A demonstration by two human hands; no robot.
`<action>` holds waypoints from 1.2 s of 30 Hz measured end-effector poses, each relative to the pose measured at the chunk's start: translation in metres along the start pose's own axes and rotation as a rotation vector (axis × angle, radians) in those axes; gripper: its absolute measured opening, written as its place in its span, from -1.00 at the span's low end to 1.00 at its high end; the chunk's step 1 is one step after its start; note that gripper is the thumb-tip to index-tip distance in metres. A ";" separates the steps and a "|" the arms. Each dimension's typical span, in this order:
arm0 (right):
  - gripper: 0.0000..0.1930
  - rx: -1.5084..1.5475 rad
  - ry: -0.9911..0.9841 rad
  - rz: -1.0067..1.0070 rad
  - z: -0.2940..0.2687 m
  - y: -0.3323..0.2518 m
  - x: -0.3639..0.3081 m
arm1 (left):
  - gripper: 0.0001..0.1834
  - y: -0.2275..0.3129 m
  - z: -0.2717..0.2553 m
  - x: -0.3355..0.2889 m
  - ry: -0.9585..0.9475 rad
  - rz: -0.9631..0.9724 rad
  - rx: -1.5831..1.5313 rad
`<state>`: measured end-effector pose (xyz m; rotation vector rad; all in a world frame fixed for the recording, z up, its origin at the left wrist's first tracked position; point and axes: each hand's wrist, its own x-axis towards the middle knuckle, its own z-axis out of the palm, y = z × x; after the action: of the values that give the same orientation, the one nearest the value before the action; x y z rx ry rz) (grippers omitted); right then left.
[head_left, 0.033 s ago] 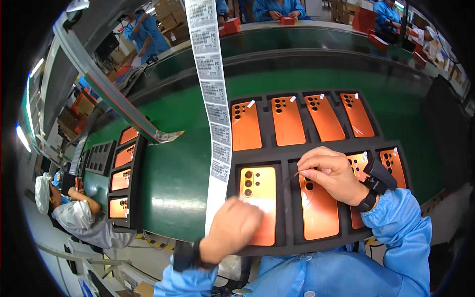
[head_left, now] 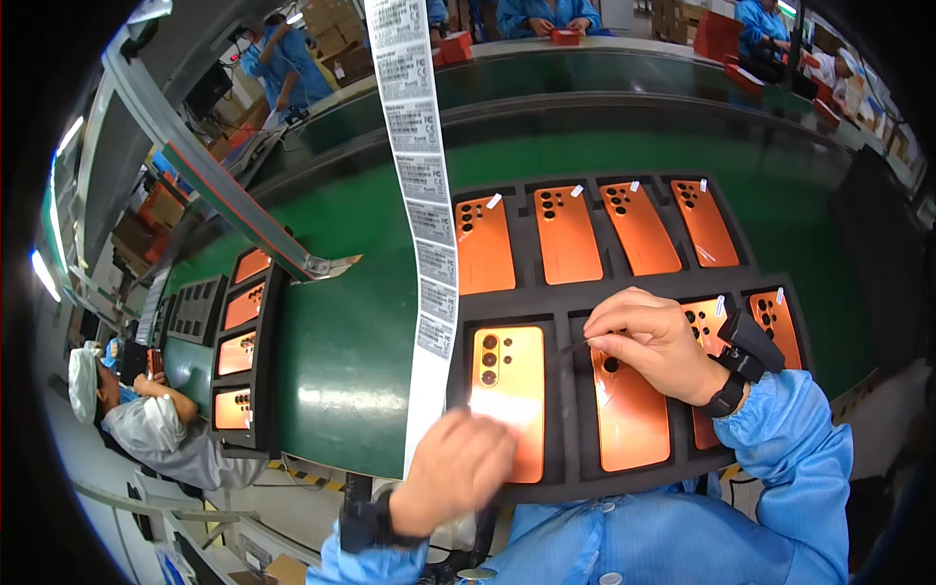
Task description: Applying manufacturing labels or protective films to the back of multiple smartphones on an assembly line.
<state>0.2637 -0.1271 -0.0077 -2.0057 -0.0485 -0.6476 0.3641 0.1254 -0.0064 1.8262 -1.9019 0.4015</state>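
Note:
A dark foam tray [head_left: 567,439] holds orange phones, camera side up, in two rows. My left hand [head_left: 458,468], smeared by motion, is over the lower left edge of the nearest left phone [head_left: 517,380]. Its fingers look curled, but whether they hold anything is hidden. My right hand [head_left: 648,341] is above the neighbouring phone [head_left: 629,429], covering part of its camera end. Thumb and index finger are pinched on a thin dark sliver pointing left, too small to name. White tabs stick out from several other phones, such as the far right phone [head_left: 704,224].
A long strip of printed white labels [head_left: 421,185] hangs down just left of the tray. Farther left on the green work surface [head_left: 341,380], a metal arm [head_left: 234,195] slants down near a second phone tray [head_left: 263,370]. Co-workers sit left and across the line.
My left hand has shifted slightly up. The tray and its phones have moved a touch in view; my right hand keeps its pinch almost in place.

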 end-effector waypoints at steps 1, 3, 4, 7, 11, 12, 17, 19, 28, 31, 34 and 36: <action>-0.91 -0.063 -0.063 -0.042 0.003 -0.005 0.003 | -0.82 0.019 -0.012 -0.012 -0.022 -0.007 0.070; -0.91 -0.066 -0.120 -0.065 0.014 -0.010 0.003 | -0.74 0.047 -0.027 -0.020 0.006 0.057 0.073; -0.91 -0.068 -0.175 -0.099 0.020 -0.013 0.003 | -0.72 0.058 -0.032 -0.026 -0.014 0.099 0.074; -0.91 -0.059 -0.259 -0.025 0.045 -0.018 -0.002 | -0.83 0.079 -0.038 -0.024 0.048 0.129 -0.057; -0.90 -0.124 -0.281 -0.030 0.070 -0.009 -0.012 | -0.82 0.081 -0.041 -0.018 0.059 0.240 -0.157; -0.90 -0.168 -0.285 -0.048 0.073 -0.008 -0.012 | -0.81 0.080 -0.041 -0.018 0.040 0.263 -0.172; -0.86 -0.259 -0.232 -0.048 0.086 -0.005 -0.013 | -0.83 0.077 -0.038 -0.024 0.090 0.268 -0.197; -0.86 -0.316 -0.209 -0.077 0.089 -0.003 -0.015 | -0.83 0.076 -0.038 -0.026 0.098 0.272 -0.190; -0.91 -0.349 -0.222 -0.087 0.086 -0.005 -0.015 | -0.82 0.074 -0.041 -0.028 0.124 0.270 -0.201; -0.90 -0.350 -0.229 -0.083 0.086 -0.004 -0.015 | -0.81 0.073 -0.041 -0.028 0.129 0.264 -0.217; -0.90 -0.351 -0.231 -0.088 0.086 -0.005 -0.015 | -0.81 0.072 -0.041 -0.026 0.139 0.268 -0.230; -0.88 -0.342 -0.230 -0.085 0.087 -0.005 -0.015 | -0.81 0.072 -0.041 -0.026 0.141 0.266 -0.229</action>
<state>0.2855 -0.0489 -0.0424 -2.4140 -0.1719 -0.4998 0.2986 0.1741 0.0223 1.3691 -2.0061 0.3714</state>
